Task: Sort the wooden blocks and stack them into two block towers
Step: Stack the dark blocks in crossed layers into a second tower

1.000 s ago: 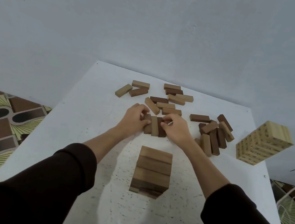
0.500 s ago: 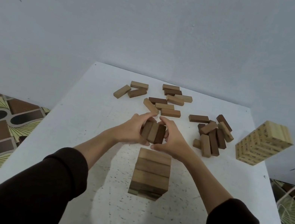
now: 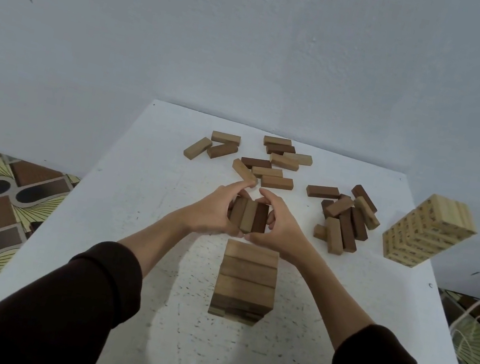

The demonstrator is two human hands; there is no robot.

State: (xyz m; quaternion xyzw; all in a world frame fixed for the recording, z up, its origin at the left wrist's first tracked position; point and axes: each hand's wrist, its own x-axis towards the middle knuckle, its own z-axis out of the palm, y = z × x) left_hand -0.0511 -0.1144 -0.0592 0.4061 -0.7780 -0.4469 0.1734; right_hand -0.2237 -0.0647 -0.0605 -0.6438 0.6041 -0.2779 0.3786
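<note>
**Above the near tower, three blocks held as one layer**

Between the two hands, just beyond the top of the brown tower (image 3: 245, 282), sits a set of three blocks (image 3: 249, 218), pressed side by side and lifted clear of the white table (image 3: 131, 210). The left hand (image 3: 215, 208) curls round one flank and the right hand (image 3: 281, 224) round the other, both clamped on the set; squeezing from opposite sides is probably what keeps the trio flat and together as a ready-made layer. The three run away from the person, while the tower's top layer runs crosswise, so the set looks meant to go on at right angles.

Beyond the hands lie loose blocks: a far group (image 3: 263, 160) of about eleven, light and dark mixed, and a heap to the right (image 3: 344, 219) of roughly nine or ten, overlapping, so the count is unsure. Two towers stand: the brown one near, and a pale tower (image 3: 425, 233) at the table's right edge, well apart.
</note>
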